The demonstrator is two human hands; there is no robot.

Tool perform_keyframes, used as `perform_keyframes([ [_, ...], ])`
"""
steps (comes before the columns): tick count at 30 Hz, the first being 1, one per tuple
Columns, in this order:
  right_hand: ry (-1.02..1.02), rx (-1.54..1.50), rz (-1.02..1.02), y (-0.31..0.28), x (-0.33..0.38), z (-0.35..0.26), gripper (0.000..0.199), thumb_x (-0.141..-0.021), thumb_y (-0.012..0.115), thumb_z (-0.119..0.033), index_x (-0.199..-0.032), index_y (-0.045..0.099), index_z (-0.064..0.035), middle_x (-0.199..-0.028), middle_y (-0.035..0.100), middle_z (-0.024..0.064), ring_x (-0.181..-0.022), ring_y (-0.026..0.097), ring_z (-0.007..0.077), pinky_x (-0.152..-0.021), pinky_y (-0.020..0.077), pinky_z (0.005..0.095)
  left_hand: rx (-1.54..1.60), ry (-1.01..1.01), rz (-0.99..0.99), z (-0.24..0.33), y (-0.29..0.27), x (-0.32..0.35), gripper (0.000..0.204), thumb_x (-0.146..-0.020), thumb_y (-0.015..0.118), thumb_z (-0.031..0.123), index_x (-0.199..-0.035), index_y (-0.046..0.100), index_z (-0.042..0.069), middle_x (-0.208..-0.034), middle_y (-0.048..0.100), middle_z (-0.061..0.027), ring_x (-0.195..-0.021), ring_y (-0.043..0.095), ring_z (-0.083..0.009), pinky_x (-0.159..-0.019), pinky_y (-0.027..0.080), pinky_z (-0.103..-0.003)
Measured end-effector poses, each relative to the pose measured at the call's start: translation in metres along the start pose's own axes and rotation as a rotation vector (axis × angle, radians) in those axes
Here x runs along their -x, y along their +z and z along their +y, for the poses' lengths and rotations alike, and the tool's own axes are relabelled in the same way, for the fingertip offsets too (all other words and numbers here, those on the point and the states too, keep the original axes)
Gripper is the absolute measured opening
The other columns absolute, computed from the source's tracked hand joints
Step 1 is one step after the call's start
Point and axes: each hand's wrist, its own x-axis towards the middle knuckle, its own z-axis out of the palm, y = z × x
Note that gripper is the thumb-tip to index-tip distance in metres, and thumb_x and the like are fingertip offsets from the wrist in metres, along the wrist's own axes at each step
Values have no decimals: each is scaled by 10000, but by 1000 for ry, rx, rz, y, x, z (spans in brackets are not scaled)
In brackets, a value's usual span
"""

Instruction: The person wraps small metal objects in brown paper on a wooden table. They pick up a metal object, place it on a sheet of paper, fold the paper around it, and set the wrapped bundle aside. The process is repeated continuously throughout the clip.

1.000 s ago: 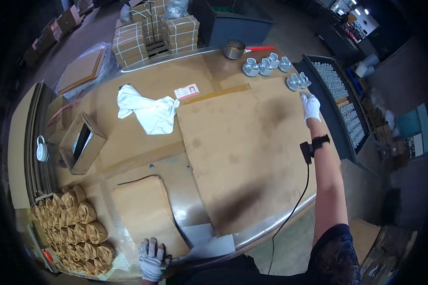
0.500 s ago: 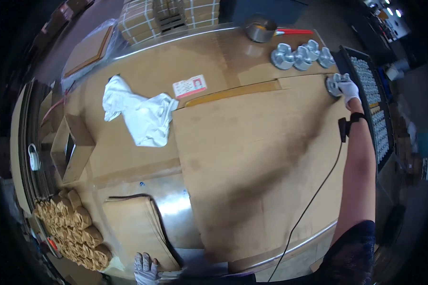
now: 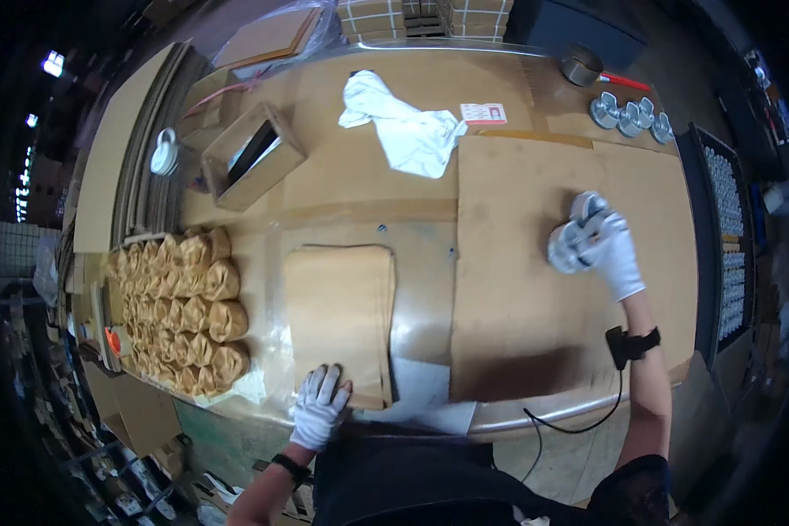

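Note:
My gloved left hand [image 3: 322, 405] lies with fingers stretched out on the near-left corner of a stack of brown paper sheets [image 3: 337, 302]. Over the brown cardboard sheet [image 3: 579, 324] on the right, my gloved right hand [image 3: 616, 254] is closed on silvery metal castings. One lobed casting [image 3: 566, 248] shows to the left of the fingers, another [image 3: 589, 207] beyond them. Motion blur and the fingers hide how they are gripped. A few similar castings [image 3: 631, 119] stand together at the far right of the table.
Several rows of brown paper-wrapped pieces [image 3: 228, 321] stand on the left. Behind them are an open cardboard box [image 3: 263, 162] and upright cardboard sheets [image 3: 140, 131]. A white cloth [image 3: 403, 131], a card [image 3: 483, 114] and a metal pot [image 3: 580, 67] lie farther back. A black rack of parts [image 3: 714, 237] borders the right.
My right hand has come from the far-right table corner back toward me over the cardboard sheet, bringing metal castings. The view has swung left; my left hand remains at the paper stack.

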Motion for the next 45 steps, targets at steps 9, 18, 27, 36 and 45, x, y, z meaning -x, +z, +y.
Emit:
perform_keyframes([
  [9, 116, 482, -77, 0, 81, -161, 435, -754, 743, -506, -789, 675, -78, -781, 678, 144, -735, 690, 311, -649, 566, 434, 318, 107, 171, -10, 5, 22, 190, -775, 712, 133, -952, 691, 67, -1174, 611, -118, -1091, 615, -319, -930, 507, -456],
  [18, 421, -563, -468, 0, 81, -275, 341, -832, 749, -347, -952, 734, -29, -804, 725, 108, -733, 688, 166, -664, 553, 336, 178, 235, 151, -33, 26, 50, 307, -841, 635, 222, -1127, 612, 112, -1032, 617, -64, -1055, 601, -279, -873, 491, -427],
  [27, 591, -1313, -951, 106, 132, -380, 414, -899, 695, -375, -1173, 673, -65, -938, 697, 42, -766, 649, 180, -693, 534, 313, 598, 52, 197, -38, -40, 20, 312, -827, 655, 149, -1118, 594, 55, -1167, 619, -164, -1101, 606, -337, -954, 478, -452],
  [36, -427, 92, -164, 55, 63, -414, 662, -660, 811, -493, -1161, 630, -100, -1108, 597, 86, -1125, 543, 278, -1019, 404, 492, 360, -169, -143, -87, -47, -127, 235, -839, 617, 184, -1024, 597, 41, -996, 644, -168, -971, 630, -343, -914, 493, -461],
  [45, -385, 96, -478, 68, 33, -378, 878, -583, 856, -469, -1299, 538, -73, -1201, 592, 167, -1121, 570, 323, -1002, 439, 442, 316, 322, -44, -120, -43, -142, 660, -751, 724, 515, -1153, 623, 2, -1127, 642, -174, -1055, 621, -350, -948, 482, -479],
])
